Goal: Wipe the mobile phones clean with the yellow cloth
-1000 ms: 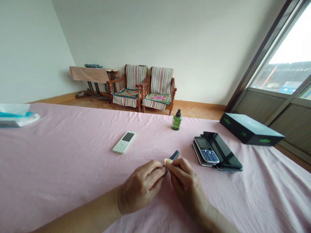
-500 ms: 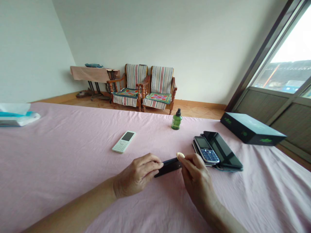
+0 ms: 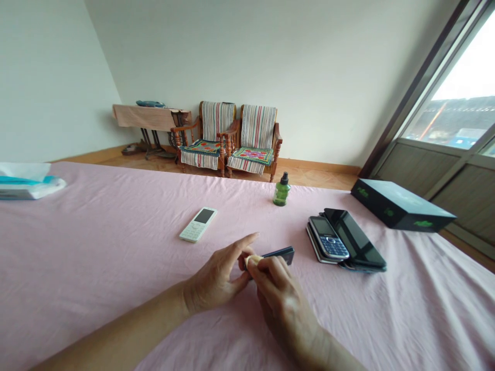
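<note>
My left hand (image 3: pixel 218 273) grips the near left end of a dark mobile phone (image 3: pixel 285 253), with its index finger lifted and stretched out. The phone is held tilted just above the pink cloth, and my hands hide much of it. Pinched in my right hand (image 3: pixel 284 296) is a small cream-coloured wiping pad (image 3: pixel 254 259), pressed against the phone's edge close to my left fingers. Beyond my hands lies a white keypad phone (image 3: pixel 198 224). To the right, a dark keypad phone (image 3: pixel 329 238) rests on other phones, beside a large black-screened device (image 3: pixel 358 239).
A green spray bottle (image 3: pixel 281 190) stands near the far edge of the pink-covered table (image 3: pixel 116 221). At the right is a black box (image 3: pixel 402 206); at the far left, a tissue pack (image 3: pixel 31 186). Two wooden chairs (image 3: pixel 253 139) and a cloth-draped stand (image 3: pixel 145 117) are by the wall.
My right hand has slid the pad left along the phone, from its right end to the left end. My left index finger has lifted away, uncovering the phone's right end.
</note>
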`<state>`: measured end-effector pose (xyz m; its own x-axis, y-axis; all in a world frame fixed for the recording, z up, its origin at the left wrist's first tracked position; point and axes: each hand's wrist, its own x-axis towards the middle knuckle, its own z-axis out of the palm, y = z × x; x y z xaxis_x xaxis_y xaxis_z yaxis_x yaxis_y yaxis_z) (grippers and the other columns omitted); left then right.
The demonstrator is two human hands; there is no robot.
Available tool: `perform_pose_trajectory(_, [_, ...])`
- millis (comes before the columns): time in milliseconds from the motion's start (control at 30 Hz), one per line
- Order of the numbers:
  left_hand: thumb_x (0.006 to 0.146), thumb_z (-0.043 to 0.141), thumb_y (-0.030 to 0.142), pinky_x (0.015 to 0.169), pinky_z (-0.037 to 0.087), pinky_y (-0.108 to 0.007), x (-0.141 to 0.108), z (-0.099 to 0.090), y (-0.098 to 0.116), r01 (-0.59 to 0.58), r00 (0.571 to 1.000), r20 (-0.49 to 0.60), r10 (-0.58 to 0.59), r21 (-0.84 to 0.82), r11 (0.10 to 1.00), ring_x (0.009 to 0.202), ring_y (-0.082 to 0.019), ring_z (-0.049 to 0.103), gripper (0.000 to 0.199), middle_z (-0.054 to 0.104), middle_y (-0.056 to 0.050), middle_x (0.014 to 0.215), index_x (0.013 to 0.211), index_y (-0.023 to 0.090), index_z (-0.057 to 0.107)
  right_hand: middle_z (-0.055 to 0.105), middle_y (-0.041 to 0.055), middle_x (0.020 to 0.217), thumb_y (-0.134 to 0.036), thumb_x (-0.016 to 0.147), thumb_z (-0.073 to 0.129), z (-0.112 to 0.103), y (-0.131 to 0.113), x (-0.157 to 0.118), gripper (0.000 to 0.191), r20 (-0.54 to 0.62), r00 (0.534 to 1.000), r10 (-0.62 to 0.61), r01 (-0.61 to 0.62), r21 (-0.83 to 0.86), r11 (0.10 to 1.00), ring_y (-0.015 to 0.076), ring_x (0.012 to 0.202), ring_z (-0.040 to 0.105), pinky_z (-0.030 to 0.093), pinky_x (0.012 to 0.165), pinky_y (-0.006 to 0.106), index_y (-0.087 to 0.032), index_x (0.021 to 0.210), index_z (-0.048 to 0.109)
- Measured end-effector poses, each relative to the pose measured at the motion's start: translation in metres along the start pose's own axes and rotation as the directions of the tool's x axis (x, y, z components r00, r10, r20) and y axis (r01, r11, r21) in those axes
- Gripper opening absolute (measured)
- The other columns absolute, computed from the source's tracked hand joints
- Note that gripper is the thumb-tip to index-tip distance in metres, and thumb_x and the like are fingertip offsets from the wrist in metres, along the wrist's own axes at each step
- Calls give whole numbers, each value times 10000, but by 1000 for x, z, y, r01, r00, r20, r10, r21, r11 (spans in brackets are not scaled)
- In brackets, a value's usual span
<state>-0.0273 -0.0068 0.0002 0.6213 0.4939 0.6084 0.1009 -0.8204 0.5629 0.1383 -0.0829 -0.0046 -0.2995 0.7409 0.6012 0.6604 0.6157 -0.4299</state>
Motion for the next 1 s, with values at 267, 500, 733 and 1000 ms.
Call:
perform_pose_trajectory(267, [850, 552, 58, 807, 510, -266, 2, 0, 3, -19, 1000, 19, 19, 41, 999, 848, -138, 603, 655, 618, -22, 977, 1431, 229, 301, 572, 89, 1081, -67, 945, 429, -9, 3, -1, 411, 26, 1000, -3, 3, 0, 1000, 212, 989, 528, 512, 838, 350, -210, 1325, 495])
perform_pose_trajectory(500, [824, 561, 28, 750, 515, -267, 1, 2, 0, -3, 1000, 24, 1, 80, 997, 786, -133, 574, 662, 596, -21, 963, 1412, 228, 330, 546, 94, 909, -29, 897, 417, -24, 28, -9, 356, -173, 978, 116, -146, -172, 974, 220, 826, 530, 507, 701, 370, -144, 1174, 610])
perform_pose_trajectory(733, [860, 555, 61, 815, 512, -277, 3, 1, 3, -30, 999, 14, 29, 48, 998, 856, -144, 596, 588, 608, -29, 981, 1391, 218, 356, 567, 95, 1055, -59, 939, 422, -7, 2, 0, 424, 0, 1000, -5, 5, 15, 1000, 206, 978, 532, 520, 826, 328, -204, 1331, 499])
perform_pose_trajectory(1000, [835, 550, 38, 733, 520, -272, 3, 0, 3, -29, 999, 33, 26, 104, 994, 765, -136, 559, 592, 596, -34, 969, 1375, 207, 377, 571, 86, 898, -29, 878, 428, -17, 22, -6, 365, -177, 970, 165, -188, -123, 974, 204, 822, 547, 507, 713, 344, -148, 1165, 619])
